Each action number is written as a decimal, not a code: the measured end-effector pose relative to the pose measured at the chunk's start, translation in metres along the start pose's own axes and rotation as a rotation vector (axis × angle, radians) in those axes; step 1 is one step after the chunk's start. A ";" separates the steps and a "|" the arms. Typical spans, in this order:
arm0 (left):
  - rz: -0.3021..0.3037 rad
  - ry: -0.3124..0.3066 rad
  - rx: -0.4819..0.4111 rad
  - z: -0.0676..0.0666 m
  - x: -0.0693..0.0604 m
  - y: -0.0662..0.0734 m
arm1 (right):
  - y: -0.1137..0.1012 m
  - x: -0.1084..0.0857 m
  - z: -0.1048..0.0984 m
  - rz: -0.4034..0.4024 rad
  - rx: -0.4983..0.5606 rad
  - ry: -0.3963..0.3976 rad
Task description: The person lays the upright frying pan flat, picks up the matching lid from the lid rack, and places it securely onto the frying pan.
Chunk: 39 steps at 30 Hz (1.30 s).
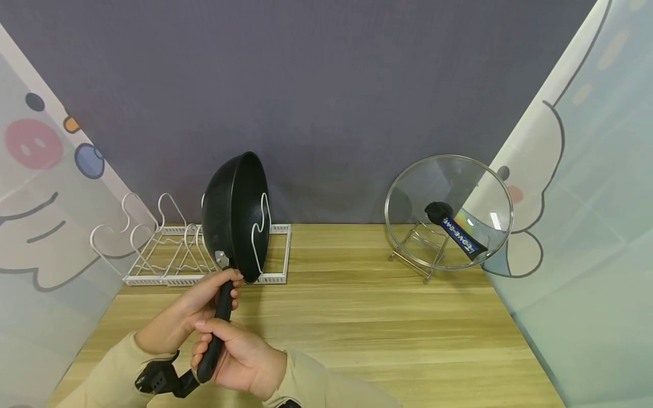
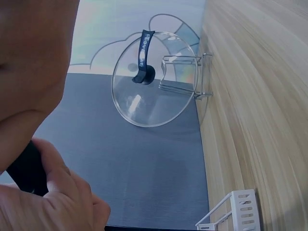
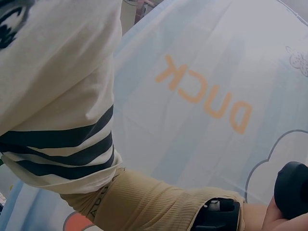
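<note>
A black wok [image 1: 219, 209] stands on its side in the white wire rack [image 1: 278, 277], its hollow facing right and its handle pointing toward me. Near the wok's body my left hand [image 1: 206, 297] grips the black handle [image 1: 224, 300]. Lower down, my right hand [image 1: 245, 357] is wrapped around the same handle close to its end. In the left wrist view part of a hand [image 2: 67, 202] shows around the dark handle [image 2: 29, 168]. The handle's end [image 3: 293, 190] also appears at the edge of the right wrist view.
At the right, a glass lid [image 1: 408, 187] with a black handle leans in a small metal stand [image 1: 428, 272]. White wire dividers [image 1: 138, 238] rise from the rack left of the wok. Printed curtains [image 1: 602, 226] flank the wooden table [image 1: 367, 334], and a grey panel [image 1: 326, 113] stands behind.
</note>
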State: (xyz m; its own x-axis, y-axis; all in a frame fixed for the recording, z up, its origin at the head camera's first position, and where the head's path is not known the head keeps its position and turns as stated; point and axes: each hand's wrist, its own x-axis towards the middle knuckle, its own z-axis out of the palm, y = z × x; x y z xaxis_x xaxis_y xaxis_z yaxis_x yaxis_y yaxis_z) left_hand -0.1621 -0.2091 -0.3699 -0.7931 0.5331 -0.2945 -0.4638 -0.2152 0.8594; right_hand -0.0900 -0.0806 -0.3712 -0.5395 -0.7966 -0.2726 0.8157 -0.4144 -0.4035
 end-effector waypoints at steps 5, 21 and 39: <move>-0.011 0.010 0.002 0.000 0.000 0.001 | 0.000 0.001 -0.001 -0.016 -0.013 -0.029; 0.003 0.031 -0.007 0.004 0.000 0.001 | 0.002 0.002 -0.004 -0.052 -0.022 -0.061; 0.022 0.028 0.005 0.004 0.002 -0.001 | 0.004 0.002 -0.006 -0.084 -0.033 -0.082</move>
State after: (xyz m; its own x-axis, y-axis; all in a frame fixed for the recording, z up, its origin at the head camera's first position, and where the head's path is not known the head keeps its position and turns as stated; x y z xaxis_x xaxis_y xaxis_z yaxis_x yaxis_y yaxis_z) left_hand -0.1613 -0.2042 -0.3698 -0.8138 0.5049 -0.2876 -0.4447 -0.2226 0.8676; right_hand -0.0889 -0.0818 -0.3786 -0.5855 -0.7937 -0.1652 0.7606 -0.4673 -0.4507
